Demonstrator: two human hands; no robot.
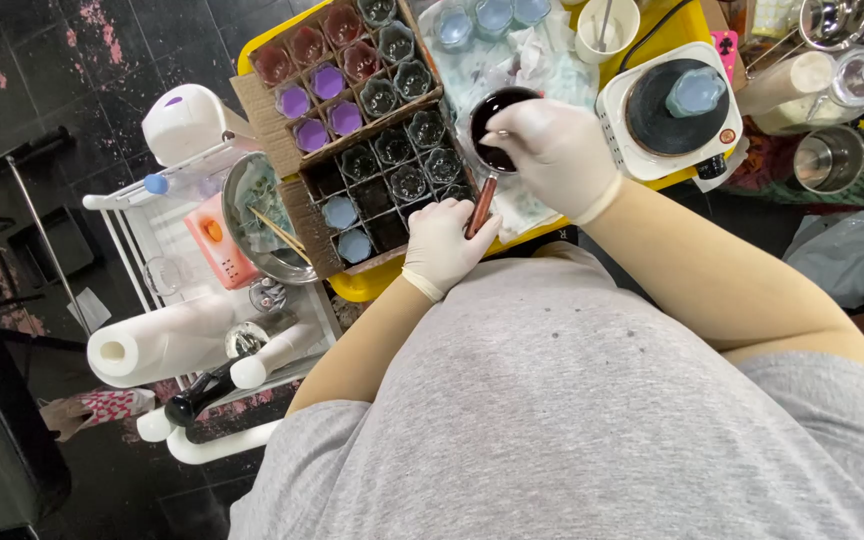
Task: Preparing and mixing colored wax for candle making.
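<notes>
Small dark pouring pot (499, 128), with a reddish-brown wooden handle (481, 206), is held above the yellow table (372, 285), just beside the cardboard divider tray (392, 180) of empty glass holders. The handle is clamped in the gloved left hand (444, 245), fingers closed fully round it near its lower end. The gloved right hand (552, 150) is set against the pot's rim with fingertips pinched together over the dark contents; whether something thin is gripped there cannot be told. For a steady result, the handle should be kept low and level so that the pot is not tipped while its contents are worked, and the rim should be kept clear of the nearest tray cells. Cells holding pale blue fills (340, 212) lie just left of the left hand, and purple fills (312, 100) lie further off. A white electric hotplate (667, 110), bearing a pale blue piece, stands to the right, well apart from both hands.
</notes>
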